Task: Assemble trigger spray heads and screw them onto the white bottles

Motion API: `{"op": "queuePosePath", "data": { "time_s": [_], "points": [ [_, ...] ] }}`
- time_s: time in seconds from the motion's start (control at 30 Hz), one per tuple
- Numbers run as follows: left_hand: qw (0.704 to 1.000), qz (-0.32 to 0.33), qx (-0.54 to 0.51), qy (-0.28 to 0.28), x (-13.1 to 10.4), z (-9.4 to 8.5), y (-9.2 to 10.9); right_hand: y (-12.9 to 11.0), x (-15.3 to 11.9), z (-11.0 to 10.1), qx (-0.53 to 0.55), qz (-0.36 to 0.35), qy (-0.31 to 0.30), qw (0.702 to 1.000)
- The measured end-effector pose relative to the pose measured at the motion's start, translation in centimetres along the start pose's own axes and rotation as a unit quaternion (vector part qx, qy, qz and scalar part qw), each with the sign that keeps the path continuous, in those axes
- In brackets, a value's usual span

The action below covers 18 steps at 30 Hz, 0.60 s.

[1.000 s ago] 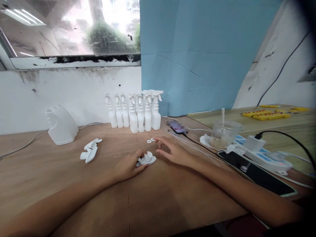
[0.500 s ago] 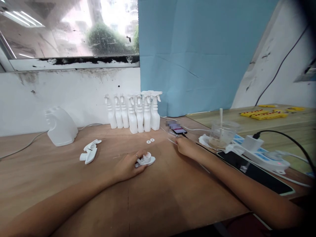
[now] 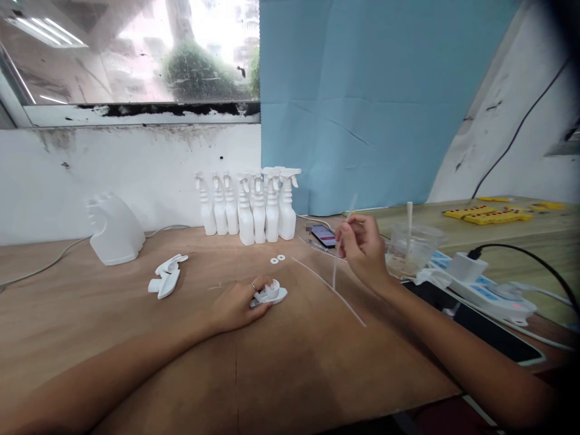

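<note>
My left hand (image 3: 242, 304) rests on the table, its fingers closed around a white spray trigger head (image 3: 273, 293) that lies with its round collar facing up. Off to the right, my right hand (image 3: 364, 249) is raised above the tabletop and pinches a thin translucent dip tube (image 3: 336, 266), held nearly upright. Another thin tube (image 3: 351, 309) lies slantwise on the wood below it. Two small white washers (image 3: 274, 261) sit just beyond my left hand. More white trigger heads (image 3: 168, 283) lie on the left, touching or overlapping each other.
Several white spray bottles (image 3: 247, 223) stand grouped by the wall. A larger white bottle body (image 3: 116, 232) is at the back left. On the right are a phone (image 3: 323, 235), a plastic cup (image 3: 421, 241), a power strip (image 3: 493, 291) with cables, a dark tablet-like device (image 3: 489, 335) and yellow pieces (image 3: 496, 215).
My right hand has lifted and come back from beside the phone, now with a tube pinched in it. Another tube now shows lying across the table. My left hand stays on the trigger head.
</note>
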State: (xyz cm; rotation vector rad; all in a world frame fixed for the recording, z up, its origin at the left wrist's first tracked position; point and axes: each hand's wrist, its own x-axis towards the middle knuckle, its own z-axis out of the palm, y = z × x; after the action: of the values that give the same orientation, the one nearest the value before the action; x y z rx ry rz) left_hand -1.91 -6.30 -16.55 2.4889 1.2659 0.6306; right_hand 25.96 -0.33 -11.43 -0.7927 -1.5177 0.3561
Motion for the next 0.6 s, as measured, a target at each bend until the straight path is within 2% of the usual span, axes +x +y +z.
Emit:
{"op": "queuePosePath", "data": {
  "time_s": [0.07,0.13,0.27,0.37,0.47,0.53,0.6],
  "points": [
    [1.000,0.003,0.000,-0.002,0.0,0.0,0.0,-0.7,-0.3,0.3,0.077,-0.001,-0.004,0.997],
    [1.000,0.004,0.004,-0.002,0.1,0.1,0.0,-0.7,-0.7,0.8,0.108,0.009,-0.032,0.994],
    [1.000,-0.003,0.010,0.002,0.1,0.4,-0.3,0.8,-1.3,1.5,0.096,0.085,-0.195,0.972],
    [1.000,-0.011,0.005,0.008,0.1,0.5,-0.5,1.8,-1.7,1.6,0.028,0.136,-0.314,0.939],
    [1.000,-0.003,-0.001,0.008,0.2,0.4,-0.4,2.1,-2.0,1.9,-0.016,0.167,-0.396,0.903],
    [1.000,0.004,-0.005,0.005,0.2,0.2,-0.2,1.8,-2.2,2.2,0.015,0.181,-0.407,0.895],
    [1.000,0.011,-0.010,0.004,0.2,0.0,0.0,1.4,-2.4,2.6,0.089,0.193,-0.377,0.901]
  ]
}}
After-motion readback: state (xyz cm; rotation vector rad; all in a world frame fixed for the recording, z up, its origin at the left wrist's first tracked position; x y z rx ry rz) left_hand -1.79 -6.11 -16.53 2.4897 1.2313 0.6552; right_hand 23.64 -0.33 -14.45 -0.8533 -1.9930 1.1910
